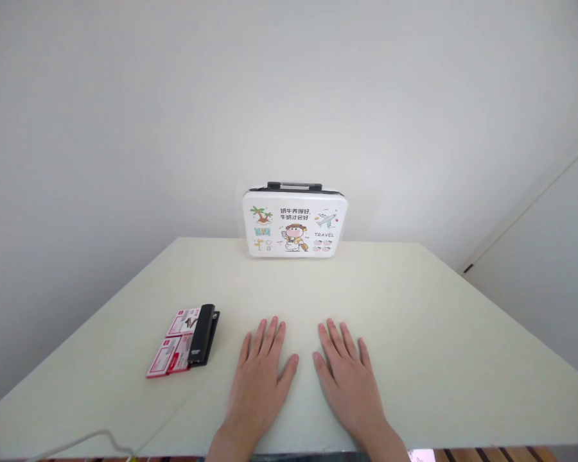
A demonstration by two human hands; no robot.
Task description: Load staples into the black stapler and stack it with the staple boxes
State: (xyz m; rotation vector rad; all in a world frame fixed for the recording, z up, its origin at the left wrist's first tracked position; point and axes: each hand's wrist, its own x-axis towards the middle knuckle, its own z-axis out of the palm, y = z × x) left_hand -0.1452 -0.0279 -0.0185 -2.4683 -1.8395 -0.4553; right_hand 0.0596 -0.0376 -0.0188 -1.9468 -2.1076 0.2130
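Stapler (203, 335), black, lay on the pale counter (414, 301) to the left of both hands, a bare strip of surface between it and the left hand (259, 385). Its long axis ran away from the person, far end leaning a little right. Height on the counter: roughly level with the left fingers, so near that hand and well apart from the right hand (350, 385).

Small boxes (160, 360), flat, white and pinkish red, sat along the stapler's left side, grouped in two rows. Whether they touched it could not be told. The upper box bore a picture of a dark stapler; the print on the others was too small to read.

Both hands rested palm down on the counter, flattened, fingers straight and slightly spread. The thumbs angled inward toward each other, with a gap between them. Forearms entered from the near edge.

Beyond that gap, well apart from the fingertips, a white case (296, 221) stood upright at the far end, before a plain wall (289, 96). It had a dark handle on top, a cartoon figure, palm tree, aeroplane and the word TRAVEL.

Near left: a whitish cable (84, 437) curved by the counter's edge. Brown slats (496, 455) showed below at right.
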